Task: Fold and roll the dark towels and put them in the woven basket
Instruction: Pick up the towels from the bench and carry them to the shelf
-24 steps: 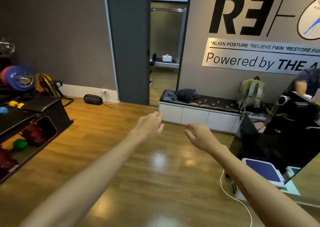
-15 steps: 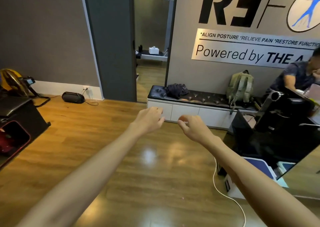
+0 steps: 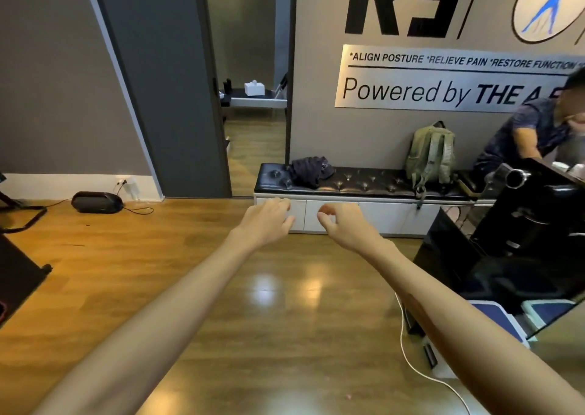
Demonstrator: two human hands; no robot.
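A crumpled dark towel (image 3: 311, 169) lies on the left part of a black tufted bench (image 3: 364, 183) against the far wall. Both my arms are stretched out over the wooden floor toward it. My left hand (image 3: 267, 221) hangs loosely, fingers slightly apart, holding nothing. My right hand (image 3: 340, 224) is beside it, fingers curled but empty. Both hands are short of the bench, in front of its white drawers. No woven basket is in view.
A green backpack (image 3: 430, 154) stands on the bench to the right. A seated person (image 3: 535, 132) and black equipment (image 3: 519, 234) fill the right side. A white cable (image 3: 411, 357) crosses the floor. A black speaker (image 3: 96, 202) sits by the left wall, next to an open doorway (image 3: 253, 82).
The view has turned right and moved closer to the bench; the weight rack has slid out of sight at left. Both hands stay extended and empty.
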